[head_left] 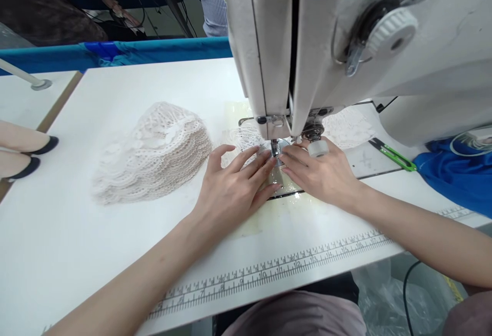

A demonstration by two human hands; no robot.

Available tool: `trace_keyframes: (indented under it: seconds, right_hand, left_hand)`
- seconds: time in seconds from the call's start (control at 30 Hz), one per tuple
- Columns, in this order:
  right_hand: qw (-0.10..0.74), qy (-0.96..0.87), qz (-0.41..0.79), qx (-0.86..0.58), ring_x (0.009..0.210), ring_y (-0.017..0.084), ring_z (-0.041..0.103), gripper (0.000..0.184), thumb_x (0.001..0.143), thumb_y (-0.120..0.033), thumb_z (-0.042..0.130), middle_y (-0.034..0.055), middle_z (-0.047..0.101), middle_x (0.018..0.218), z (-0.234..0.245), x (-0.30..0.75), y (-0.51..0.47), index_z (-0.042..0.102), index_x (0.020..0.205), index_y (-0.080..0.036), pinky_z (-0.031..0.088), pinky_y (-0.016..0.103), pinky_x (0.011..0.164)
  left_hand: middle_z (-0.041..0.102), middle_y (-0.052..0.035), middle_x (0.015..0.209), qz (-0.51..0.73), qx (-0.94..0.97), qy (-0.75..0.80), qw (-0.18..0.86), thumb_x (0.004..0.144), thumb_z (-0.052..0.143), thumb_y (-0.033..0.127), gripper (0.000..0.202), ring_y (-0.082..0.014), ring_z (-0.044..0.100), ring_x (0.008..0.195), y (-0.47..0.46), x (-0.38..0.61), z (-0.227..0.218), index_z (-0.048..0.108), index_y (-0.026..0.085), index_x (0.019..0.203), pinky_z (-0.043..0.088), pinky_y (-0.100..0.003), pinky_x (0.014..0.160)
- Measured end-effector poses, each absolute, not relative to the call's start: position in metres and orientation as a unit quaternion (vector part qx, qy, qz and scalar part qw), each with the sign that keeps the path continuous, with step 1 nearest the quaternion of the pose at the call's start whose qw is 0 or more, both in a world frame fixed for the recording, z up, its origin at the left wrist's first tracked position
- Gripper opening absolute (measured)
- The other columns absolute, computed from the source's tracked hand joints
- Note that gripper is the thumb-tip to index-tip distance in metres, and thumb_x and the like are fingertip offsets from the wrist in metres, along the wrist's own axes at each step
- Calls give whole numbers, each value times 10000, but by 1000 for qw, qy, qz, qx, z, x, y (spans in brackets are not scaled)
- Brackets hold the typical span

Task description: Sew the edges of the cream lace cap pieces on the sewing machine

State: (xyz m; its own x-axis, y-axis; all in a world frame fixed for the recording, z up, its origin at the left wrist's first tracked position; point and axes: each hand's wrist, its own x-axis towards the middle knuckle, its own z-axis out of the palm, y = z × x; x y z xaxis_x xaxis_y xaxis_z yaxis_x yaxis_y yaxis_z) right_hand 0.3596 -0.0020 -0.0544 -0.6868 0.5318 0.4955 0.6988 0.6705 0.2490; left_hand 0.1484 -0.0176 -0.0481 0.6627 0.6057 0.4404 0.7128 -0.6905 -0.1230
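A piece of white lace [246, 139] lies under the presser foot [275, 147] of a sewing machine [265, 59]. My left hand [232, 185] rests flat with spread fingers, its fingertips on the lace just left of the foot. From the other side, my right hand [325, 174] reaches in with its fingers stretched out, the tips close to the foot and near those of the left. My hands partly cover the lace edge and the needle plate. Left of them, a thick pile of white lace pieces [165, 156] sits on the white table [57, 223].
More lace [348, 127] lies behind my right hand. Green thread snips [394, 155] and a blue cloth [457, 174] are at the right. A ruler scale [269, 274] runs along the front edge. Another person's striped clothing [212, 8] shows beyond the blue fabric strip [165, 49].
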Motion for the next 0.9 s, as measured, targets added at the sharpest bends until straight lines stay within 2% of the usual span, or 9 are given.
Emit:
trace_keyframes:
  seconds: [0.2, 0.37, 0.53, 0.63, 0.73, 0.77, 0.83, 0.9]
  right_hand:
    - [175, -896, -200, -355, 964, 193, 592, 296, 990, -236, 426, 47, 733, 990, -53, 360, -2, 714, 954, -179, 388, 370, 875]
    - [191, -893, -211, -350, 934, 189, 601, 279, 980, -238, 448, 49, 735, 983, -54, 360, -1, 712, 923, -169, 384, 365, 868]
    - [215, -895, -199, -335, 874, 167, 611, 217, 938, -136, 473, 23, 739, 980, -55, 358, -3, 683, 896, -165, 386, 333, 818]
    - [214, -909, -144, -328, 886, 152, 602, 196, 919, -102, 466, 2, 727, 1010, -55, 354, -7, 645, 954, -173, 389, 303, 779]
    - [190, -932, -83, -298, 968, 154, 583, 179, 942, -191, 464, 19, 708, 1037, -52, 351, -10, 608, 1048, -175, 396, 297, 763]
    - [195, -932, -89, -291, 960, 158, 581, 185, 955, -238, 457, 23, 710, 999, -51, 351, -11, 608, 1044, -179, 399, 304, 769]
    - [228, -917, -151, -289, 862, 158, 583, 188, 963, -266, 456, 8, 706, 838, -47, 353, -13, 629, 957, -193, 404, 324, 795]
    - [262, -891, -227, -294, 773, 146, 574, 190, 943, -175, 478, -21, 671, 695, -43, 355, -16, 639, 849, -206, 405, 334, 840]
  left_hand:
    - [689, -47, 1187, -178, -902, -368, 138, 956, 509, 357, 306, -251, 620, 1139, -17, 148, -47, 608, 211, 1205, 340, -487, 960]
    - [682, -50, 1199, -182, -901, -370, 134, 950, 519, 356, 311, -251, 618, 1144, -17, 148, -47, 600, 212, 1213, 350, -486, 961]
    - [700, -38, 1168, -206, -900, -366, 120, 933, 547, 335, 264, -238, 633, 1126, -18, 146, -43, 624, 216, 1156, 394, -456, 948]
    - [702, -43, 1167, -218, -887, -388, 122, 948, 508, 251, 215, -226, 623, 1145, -14, 142, -41, 624, 196, 1121, 406, -434, 955]
    - [671, -79, 1224, -185, -889, -397, 134, 969, 423, 208, 261, -243, 608, 1163, -13, 138, -40, 598, 162, 1158, 395, -452, 956]
    - [682, -80, 1204, -174, -892, -392, 144, 967, 418, 215, 258, -248, 634, 1107, -13, 138, -39, 606, 167, 1138, 398, -460, 930]
    - [740, -51, 1039, -175, -894, -376, 171, 945, 463, 250, 202, -234, 684, 880, -16, 137, -35, 644, 195, 1017, 409, -453, 828]
    - [751, -12, 856, -202, -891, -357, 196, 905, 535, 258, 128, -200, 653, 689, -18, 137, -32, 655, 211, 899, 397, -426, 723]
